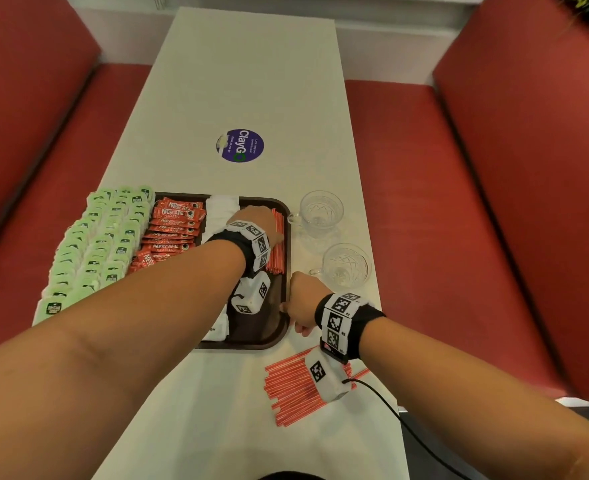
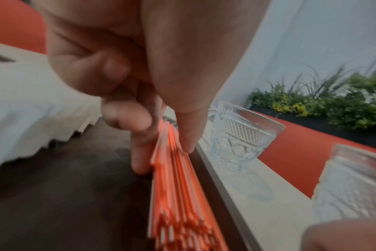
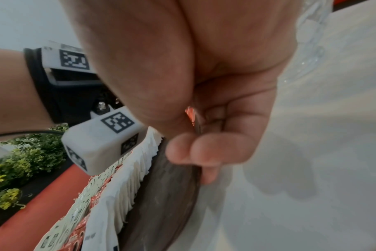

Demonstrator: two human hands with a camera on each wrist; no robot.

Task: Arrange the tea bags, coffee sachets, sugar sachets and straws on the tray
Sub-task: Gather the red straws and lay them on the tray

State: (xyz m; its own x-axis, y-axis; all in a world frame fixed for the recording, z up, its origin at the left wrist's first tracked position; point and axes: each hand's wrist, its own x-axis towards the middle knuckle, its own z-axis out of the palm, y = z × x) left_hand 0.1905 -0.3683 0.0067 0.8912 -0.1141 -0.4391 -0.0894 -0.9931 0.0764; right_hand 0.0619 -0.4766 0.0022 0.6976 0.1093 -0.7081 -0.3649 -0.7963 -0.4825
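I hold my left hand [image 1: 262,220] over the right side of the brown tray [image 1: 251,344]. Its fingertips [image 2: 189,144] close narrowly around the bundle of orange straws [image 2: 178,195], which lies lengthwise against the tray's right wall. My right hand [image 1: 301,303] curls over the tray's right rim [image 3: 195,125], thumb inside and fingers outside, steadying it.

Tea bags [image 1: 95,251] fill the left side, partly overhanging the tray edge. Nescafe coffee sachets [image 1: 172,233] sit next to them, then white sugar sachets [image 1: 222,206]. A second pile of loose straws [image 1: 293,389] remains on the white table [image 1: 251,81], near me.

Procedure for this step, as I judge it:
1. Keep the right hand braced so the tray does not slide.
2. Press the straws flat against the wall and align their ends.
3. Release gently; straws roll.
4. Avoid the two glass cups [image 1: 321,211], just right of the tray.
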